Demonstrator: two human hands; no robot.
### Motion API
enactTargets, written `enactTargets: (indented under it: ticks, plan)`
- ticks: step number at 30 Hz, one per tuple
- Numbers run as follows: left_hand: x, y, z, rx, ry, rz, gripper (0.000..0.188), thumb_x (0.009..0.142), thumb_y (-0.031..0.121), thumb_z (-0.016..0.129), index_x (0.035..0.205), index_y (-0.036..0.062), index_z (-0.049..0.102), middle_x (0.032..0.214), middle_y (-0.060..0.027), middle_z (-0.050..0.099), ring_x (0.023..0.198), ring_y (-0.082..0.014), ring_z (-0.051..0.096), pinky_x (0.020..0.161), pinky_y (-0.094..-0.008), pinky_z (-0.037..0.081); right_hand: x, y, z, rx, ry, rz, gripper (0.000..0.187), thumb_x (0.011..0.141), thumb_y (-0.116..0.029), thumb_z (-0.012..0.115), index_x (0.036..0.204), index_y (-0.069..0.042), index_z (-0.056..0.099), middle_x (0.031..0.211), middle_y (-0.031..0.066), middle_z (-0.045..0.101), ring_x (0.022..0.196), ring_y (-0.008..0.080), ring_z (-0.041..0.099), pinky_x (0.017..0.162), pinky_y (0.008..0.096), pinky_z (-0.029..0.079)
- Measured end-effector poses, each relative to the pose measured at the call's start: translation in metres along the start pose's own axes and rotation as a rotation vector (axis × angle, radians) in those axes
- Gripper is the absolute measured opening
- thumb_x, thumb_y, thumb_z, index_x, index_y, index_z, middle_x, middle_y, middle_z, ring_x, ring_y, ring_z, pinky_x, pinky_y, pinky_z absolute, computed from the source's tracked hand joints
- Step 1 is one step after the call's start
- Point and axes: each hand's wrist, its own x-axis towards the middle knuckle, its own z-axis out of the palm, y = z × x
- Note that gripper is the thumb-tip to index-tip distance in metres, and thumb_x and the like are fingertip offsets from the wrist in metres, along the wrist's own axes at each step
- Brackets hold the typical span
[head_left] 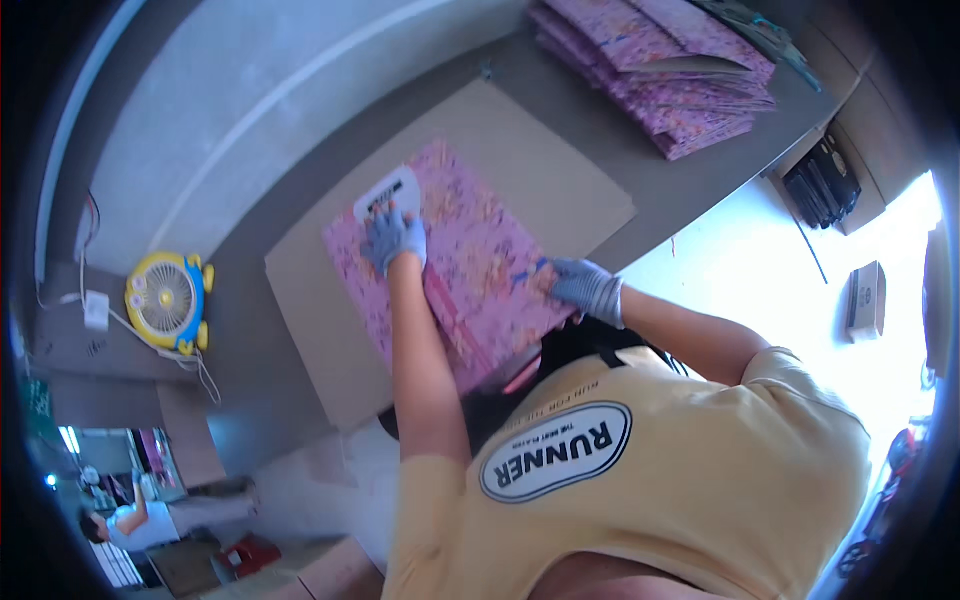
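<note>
A flat pink floral-printed piece [485, 225], which looks like a folded paper bag, lies at a slant on a large sheet of brown cardboard [540, 150]. My left hand [393, 238], in a grey fingerless glove, rests on it with the fingers spread, touching a white rounded patch [400, 187] near its far left corner. A darker pink strip [455, 320] runs along the piece beside my left forearm. At its right edge my right hand [585, 288], gloved alike, has its fingers closed on a small blue object [527, 271] whose kind I cannot make out.
Several matching pink floral pieces [660, 75] are stacked at the far right of the grey table [250, 400]. A yellow and blue fan [167, 300] with a cord stands at the left. Black items [825, 185] sit beyond the right edge. Another person [140, 520] is at lower left.
</note>
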Motion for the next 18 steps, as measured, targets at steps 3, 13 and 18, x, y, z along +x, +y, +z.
enactTargets:
  ticks: [3,13,18]
  plan:
    - [0.001,-0.046,-0.006,-0.447,0.119,0.285,0.059,0.095,0.044,0.041,0.142,0.0083,0.04,0.147,-0.0149,0.037,0.137,-0.031,0.031,0.112,-0.0439,0.023,0.01,0.005,-0.034,-0.194,0.269,-0.618,0.035,0.086,-0.009,0.06,0.121,-0.011,0.058,0.092,0.0049,0.064,0.073,0.017,0.063,0.071,0.0282,0.054]
    - [-0.065,-0.094,0.005,-0.278,0.152,0.092,0.054,0.088,0.042,0.053,0.134,0.0136,0.049,0.14,-0.017,0.043,0.132,-0.0358,0.035,0.108,-0.0464,0.031,-0.012,-0.069,-0.48,-0.551,0.929,-0.308,0.033,0.087,-0.028,0.059,0.115,-0.01,0.063,0.075,0.0067,0.064,0.058,0.0196,0.06,0.051,0.0317,0.049]
    - [-0.123,-0.042,0.002,0.034,0.156,0.352,0.052,0.087,0.042,0.054,0.13,0.0127,0.051,0.14,-0.019,0.041,0.129,-0.0411,0.038,0.104,-0.0533,0.032,0.046,-0.035,-0.483,-1.04,1.478,0.051,0.043,0.084,-0.029,0.058,0.123,-0.012,0.057,0.112,0.0212,0.061,0.105,0.0328,0.059,0.087,0.0453,0.048]
